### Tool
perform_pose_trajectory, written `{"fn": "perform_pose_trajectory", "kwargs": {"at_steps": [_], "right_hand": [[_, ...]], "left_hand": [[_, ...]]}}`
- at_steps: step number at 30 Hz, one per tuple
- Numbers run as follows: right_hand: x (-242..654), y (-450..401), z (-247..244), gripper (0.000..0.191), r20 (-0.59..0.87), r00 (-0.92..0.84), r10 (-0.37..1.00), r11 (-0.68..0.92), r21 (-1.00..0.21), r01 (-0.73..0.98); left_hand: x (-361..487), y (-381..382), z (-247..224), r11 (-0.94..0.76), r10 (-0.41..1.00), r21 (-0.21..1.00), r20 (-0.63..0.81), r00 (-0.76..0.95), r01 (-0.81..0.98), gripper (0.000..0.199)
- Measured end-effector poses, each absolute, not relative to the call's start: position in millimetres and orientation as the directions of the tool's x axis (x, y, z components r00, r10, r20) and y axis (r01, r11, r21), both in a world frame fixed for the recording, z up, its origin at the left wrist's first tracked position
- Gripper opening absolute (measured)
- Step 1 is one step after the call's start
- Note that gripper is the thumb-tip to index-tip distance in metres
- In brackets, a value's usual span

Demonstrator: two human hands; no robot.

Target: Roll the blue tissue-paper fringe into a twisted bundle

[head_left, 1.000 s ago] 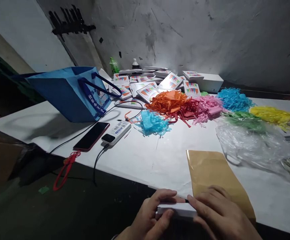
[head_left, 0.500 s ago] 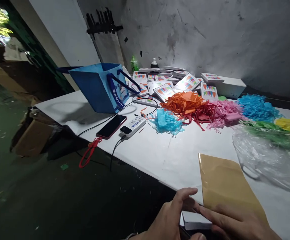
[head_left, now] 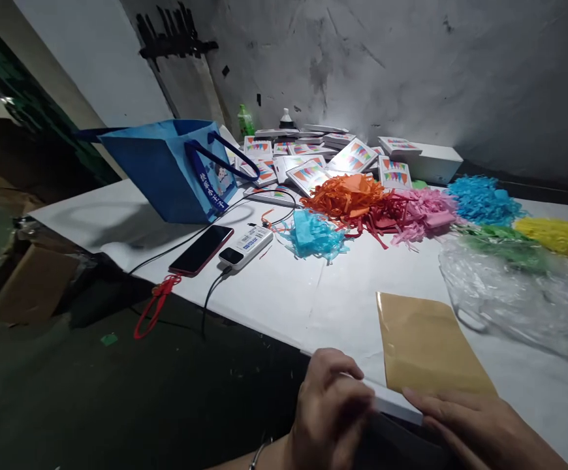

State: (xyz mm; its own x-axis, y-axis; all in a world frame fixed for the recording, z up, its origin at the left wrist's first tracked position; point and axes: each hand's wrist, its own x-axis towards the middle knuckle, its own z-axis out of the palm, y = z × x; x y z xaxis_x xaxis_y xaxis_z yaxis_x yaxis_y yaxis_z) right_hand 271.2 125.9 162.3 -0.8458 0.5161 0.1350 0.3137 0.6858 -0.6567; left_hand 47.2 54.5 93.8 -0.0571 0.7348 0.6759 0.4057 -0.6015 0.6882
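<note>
Head view: a 2-handed grip, left hand [head_left: 330,405] and right hand [head_left: 477,418], grasping 1 slim white box [head_left: 397,403] by its ends.
The box is at the desk's [head_left: 352,281] near edge; beyond lie a brown sheet [head_left: 426,339], clear plastic [head_left: 514,294], a phone [head_left: 202,250], an orange shredded heap [head_left: 347,198] and printed boxes [head_left: 353,156].
</note>
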Motion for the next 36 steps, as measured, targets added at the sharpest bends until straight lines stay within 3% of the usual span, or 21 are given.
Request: {"fn": "perform_pose_trajectory", "kwargs": {"at_steps": [2, 4, 9, 16, 22, 26, 29, 31, 33, 36], "right_hand": [[267.1, 121.8, 166.8, 0.040, 0.120, -0.825, 0.552, 0.644, -0.691, 0.330], [264.0, 118.2, 170.0, 0.036, 0.105, -0.813, 0.572, 0.605, -0.724, 0.333], [275.8, 116.9, 166.1, 0.032, 0.018, -0.787, 0.616, 0.477, -0.804, 0.355], [286.7, 108.7, 153.2, 0.028, 0.036, -0.717, 0.696, 0.423, -0.827, 0.369], [280.2, 100.1, 159.5, 0.028, 0.084, -0.723, 0.686, 0.485, -0.793, 0.368], [281.6, 87.5, 141.7, 0.042, 0.355, -0.679, 0.642, 0.697, -0.640, 0.324], [279.9, 77.0, 124.2, 0.044, 0.546, -0.563, 0.621, 0.779, -0.515, 0.359], [277.4, 72.6, 116.2, 0.040, 0.566, -0.502, 0.654, 0.752, -0.558, 0.351], [274.8, 70.7, 111.5, 0.038, 0.519, -0.474, 0.712, 0.678, -0.684, 0.270], [271.1, 69.6, 106.3, 0.035, 0.469, -0.437, 0.768, 0.581, -0.797, 0.166]], "left_hand": [[59.9, 58.9, 95.7, -0.643, 0.570, 0.472, 0.821, -0.034, 0.603, 0.018], [72.7, 61.7, 98.1, -0.643, 0.484, 0.365, 0.875, -0.011, 0.673, 0.021], [82.7, 63.2, 101.1, -0.684, 0.534, 0.378, 0.842, 0.075, 0.624, 0.031], [81.3, 66.0, 97.5, -0.718, 0.531, 0.375, 0.840, 0.113, 0.587, 0.034], [76.9, 64.0, 100.5, -0.715, 0.598, 0.429, 0.785, 0.164, 0.553, 0.027], [57.6, 56.1, 108.9, -0.655, 0.677, 0.444, 0.704, 0.213, 0.612, 0.014], [36.3, 50.9, 112.8, -0.584, 0.745, 0.476, 0.635, 0.203, 0.658, 0.019], [24.4, 49.7, 110.5, -0.595, 0.790, 0.611, 0.564, 0.241, 0.523, 0.023], [17.8, 49.8, 104.0, -0.576, 0.815, 0.753, 0.502, 0.288, 0.318, 0.025], [18.6, 50.3, 91.6, -0.545, 0.831, 0.824, 0.507, 0.230, 0.153, 0.021]]}}
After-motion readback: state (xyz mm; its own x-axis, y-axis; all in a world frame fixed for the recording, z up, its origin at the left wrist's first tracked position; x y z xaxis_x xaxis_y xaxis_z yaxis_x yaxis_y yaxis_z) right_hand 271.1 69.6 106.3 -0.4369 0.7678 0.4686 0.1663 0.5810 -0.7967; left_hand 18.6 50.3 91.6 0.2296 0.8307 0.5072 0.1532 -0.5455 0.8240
